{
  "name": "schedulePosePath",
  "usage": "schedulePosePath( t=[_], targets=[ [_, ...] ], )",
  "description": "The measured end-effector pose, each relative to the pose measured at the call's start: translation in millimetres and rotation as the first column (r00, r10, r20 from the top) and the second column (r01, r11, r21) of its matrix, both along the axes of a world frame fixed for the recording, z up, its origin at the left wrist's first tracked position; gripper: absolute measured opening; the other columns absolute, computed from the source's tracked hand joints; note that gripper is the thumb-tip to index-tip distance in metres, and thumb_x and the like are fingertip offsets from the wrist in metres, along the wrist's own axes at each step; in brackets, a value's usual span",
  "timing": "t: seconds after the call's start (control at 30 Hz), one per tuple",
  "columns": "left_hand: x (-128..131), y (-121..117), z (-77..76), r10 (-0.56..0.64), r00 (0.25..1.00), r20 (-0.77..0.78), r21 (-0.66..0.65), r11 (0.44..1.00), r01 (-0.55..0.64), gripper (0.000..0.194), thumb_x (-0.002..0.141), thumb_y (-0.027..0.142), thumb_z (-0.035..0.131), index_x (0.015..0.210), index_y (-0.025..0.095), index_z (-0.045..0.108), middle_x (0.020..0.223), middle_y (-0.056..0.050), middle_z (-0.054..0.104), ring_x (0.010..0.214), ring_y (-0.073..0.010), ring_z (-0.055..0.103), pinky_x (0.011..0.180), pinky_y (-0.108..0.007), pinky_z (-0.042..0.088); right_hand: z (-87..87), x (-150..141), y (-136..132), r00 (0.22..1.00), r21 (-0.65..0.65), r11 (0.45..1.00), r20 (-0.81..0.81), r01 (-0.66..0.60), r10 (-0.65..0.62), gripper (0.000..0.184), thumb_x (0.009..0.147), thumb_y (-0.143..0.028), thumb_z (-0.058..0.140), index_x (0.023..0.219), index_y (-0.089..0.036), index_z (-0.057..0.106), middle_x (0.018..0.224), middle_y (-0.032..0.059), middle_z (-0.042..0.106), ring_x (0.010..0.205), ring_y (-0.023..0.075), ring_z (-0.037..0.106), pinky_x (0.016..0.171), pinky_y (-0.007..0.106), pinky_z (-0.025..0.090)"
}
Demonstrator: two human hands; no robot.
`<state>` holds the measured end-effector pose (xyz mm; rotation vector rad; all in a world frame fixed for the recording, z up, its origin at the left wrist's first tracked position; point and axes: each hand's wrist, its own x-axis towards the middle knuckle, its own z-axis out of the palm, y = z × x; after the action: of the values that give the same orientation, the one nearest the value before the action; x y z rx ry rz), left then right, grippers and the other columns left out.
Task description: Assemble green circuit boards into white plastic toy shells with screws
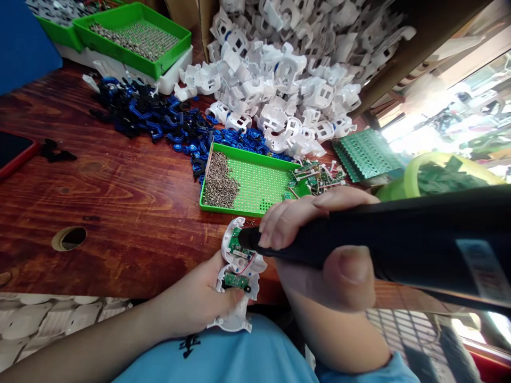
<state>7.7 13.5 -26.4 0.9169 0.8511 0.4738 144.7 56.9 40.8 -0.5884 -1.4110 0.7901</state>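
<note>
My left hand is closed around a white plastic housing at the table's front edge. Inside the housing sit green circuit boards and a thin red wire. Wrapped round a black electric screwdriver is my right hand. The screwdriver's tip end is over the upper circuit board; its bit is hidden, so I cannot tell whether it touches a screw. Just beyond the housing lies a green tray with a heap of small screws on its left side.
White plastic shells are piled at the back. Blue and black parts lie left of them, near another green screw tray. Small circuit boards, green perforated panels and a yellow-green bucket stand right. The table has a round hole.
</note>
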Motion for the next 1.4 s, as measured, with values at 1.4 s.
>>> schedulePosePath(
  t=[1.4],
  targets=[
    [-2,-5,4.5,0.214,0.972,0.100,-0.336,0.926,-0.170,0.038,0.067,0.012,0.070,0.104,0.018,0.061,0.094,-0.004,0.075,0.086,-0.0190,0.066,0.077,-0.028,0.050,-41.6,54,55,0.936,0.010,0.940,-0.101,0.340,-0.337,0.012,0.081,-0.030,0.064,0.085,-0.020,0.058,0.050,-0.0059,0.056,0.038,0.0114,0.051,0.038,0.025,0.040]
  ],
)
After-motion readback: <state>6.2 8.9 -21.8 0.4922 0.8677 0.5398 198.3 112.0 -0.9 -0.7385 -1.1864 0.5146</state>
